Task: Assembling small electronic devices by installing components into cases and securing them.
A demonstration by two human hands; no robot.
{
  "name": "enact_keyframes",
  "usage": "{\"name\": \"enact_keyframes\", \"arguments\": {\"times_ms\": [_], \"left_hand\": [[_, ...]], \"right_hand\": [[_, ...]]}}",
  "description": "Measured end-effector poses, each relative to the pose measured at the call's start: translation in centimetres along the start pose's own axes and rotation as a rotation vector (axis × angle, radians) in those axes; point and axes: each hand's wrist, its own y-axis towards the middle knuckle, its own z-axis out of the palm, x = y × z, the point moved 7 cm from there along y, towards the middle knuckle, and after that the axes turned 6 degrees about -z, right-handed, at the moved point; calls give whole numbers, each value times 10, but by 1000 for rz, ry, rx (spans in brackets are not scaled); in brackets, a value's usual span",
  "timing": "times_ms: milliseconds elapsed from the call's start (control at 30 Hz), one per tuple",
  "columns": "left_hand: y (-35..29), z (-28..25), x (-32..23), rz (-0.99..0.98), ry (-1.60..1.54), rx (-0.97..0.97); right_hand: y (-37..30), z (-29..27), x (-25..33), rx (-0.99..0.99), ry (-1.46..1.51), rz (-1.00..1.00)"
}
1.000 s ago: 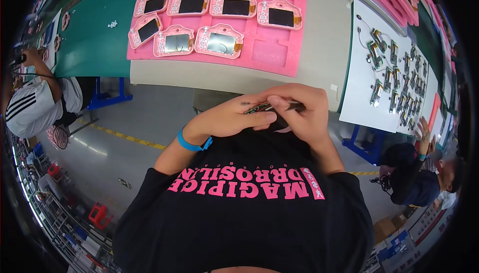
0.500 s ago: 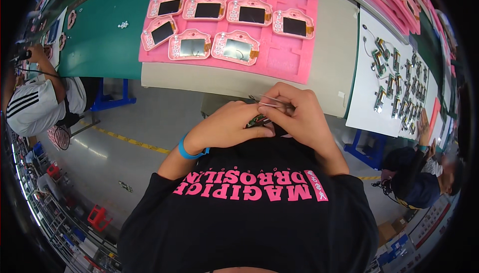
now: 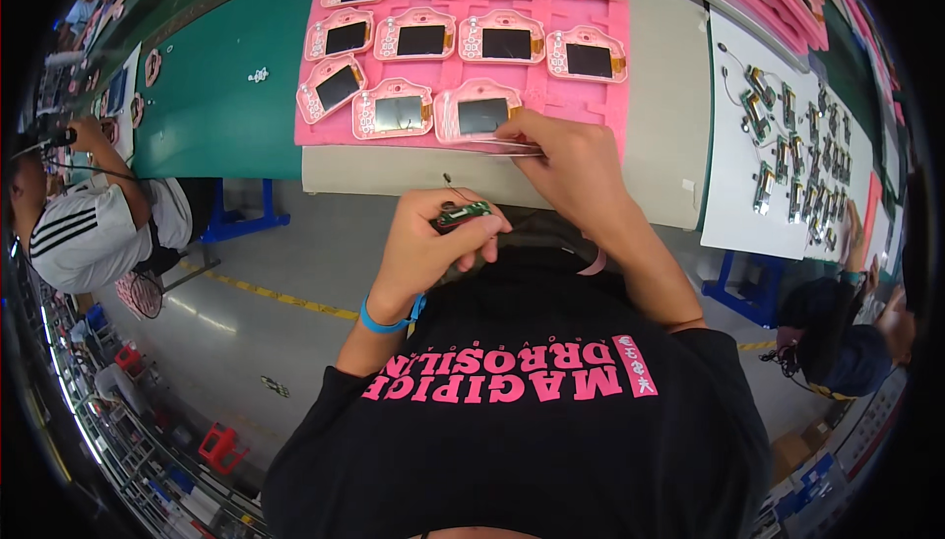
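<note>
My left hand (image 3: 406,249) is closed around a small green circuit board (image 3: 467,212) in front of the table edge. A thin wire with a small dark tip sticks up from the board. Farther forward, my right hand (image 3: 581,165) pinches a pair of metal tweezers (image 3: 504,148) that point left. They lie across the near edge of a pink device shell (image 3: 448,124) with a dark screen, and I cannot tell whether they touch it. That shell is in the near row of a pink foam tray (image 3: 581,106). My fingers cover its lower right corner.
Several more pink shells with screens, such as one at the near left (image 3: 332,89), fill the tray. At right, a white sheet (image 3: 733,175) bears many circuit boards with wires. One co-worker (image 3: 94,224) sits at left, another (image 3: 837,342) at right. A red stool (image 3: 221,447) stands behind at left.
My right hand has moved forward with the tweezers, from beside my left hand to the near row of shells. The board in my left hand now shows more fully. The whole view has shifted slightly.
</note>
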Motion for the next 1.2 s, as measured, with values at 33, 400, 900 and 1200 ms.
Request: {"name": "enact_keyframes", "arguments": {"times_ms": [33,400,900,1200], "left_hand": [[0,-2,-2,-4,4,3],[27,28,-28,20,63,47],[82,87,-78,346,743,-204],[79,75,-74,189,538,-252]], "right_hand": [[-3,-3,0,-4,2,5],[-68,-60,-25,-26,123,256],[-117,-30,-41,-20,1250,722],[-97,-19,-16,131,1408,816]]}}
